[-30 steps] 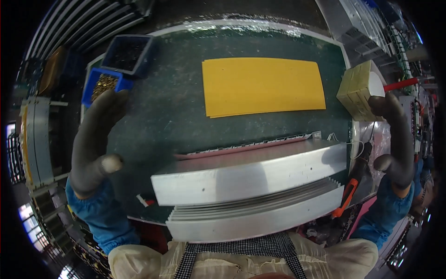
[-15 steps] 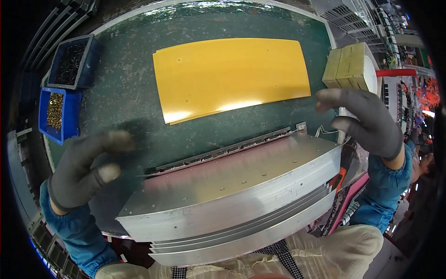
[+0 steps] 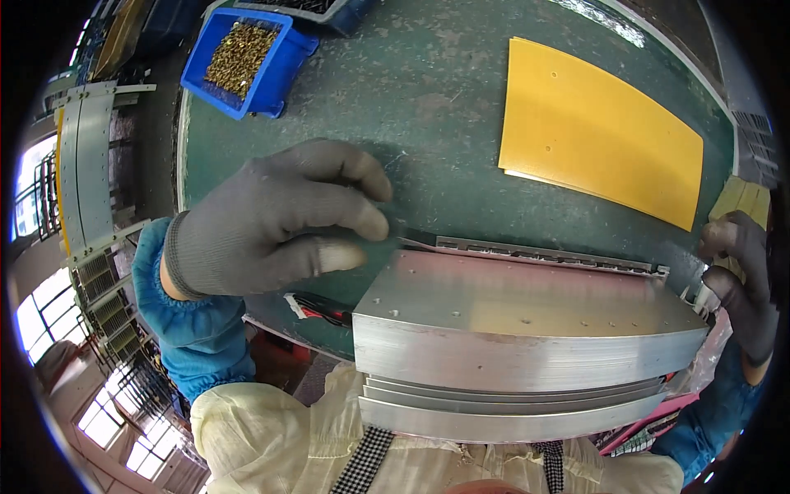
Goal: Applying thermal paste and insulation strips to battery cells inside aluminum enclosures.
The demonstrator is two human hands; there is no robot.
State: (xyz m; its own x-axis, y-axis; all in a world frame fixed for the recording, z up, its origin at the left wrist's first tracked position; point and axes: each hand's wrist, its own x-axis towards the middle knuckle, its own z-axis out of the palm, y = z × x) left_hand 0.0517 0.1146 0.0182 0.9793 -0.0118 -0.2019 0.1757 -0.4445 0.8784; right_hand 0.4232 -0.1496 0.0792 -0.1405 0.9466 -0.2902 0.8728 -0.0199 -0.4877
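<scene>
In front of me lies a large silver aluminium block, with small holes along its top face and flat plates or fins below. A narrow slotted metal strip runs along its far edge. My left hand, in a grey glove, hovers over the bench at the block's left end, fingers curved and apart, holding nothing. By the block's far right corner is my right hand, also gloved, its thumb and fingers apart around no visible object; the picture's dark rim cuts off part of it.
Yellow sheets lie stacked on the green bench beyond the block. A blue bin of small brass-coloured parts stands at the far left, beside a darker bin. Black and red leads lie left of the block.
The view has swung left, so the block, sheets and bins appear shifted. Both hands stay off the block; the left is now nearer its left end.
</scene>
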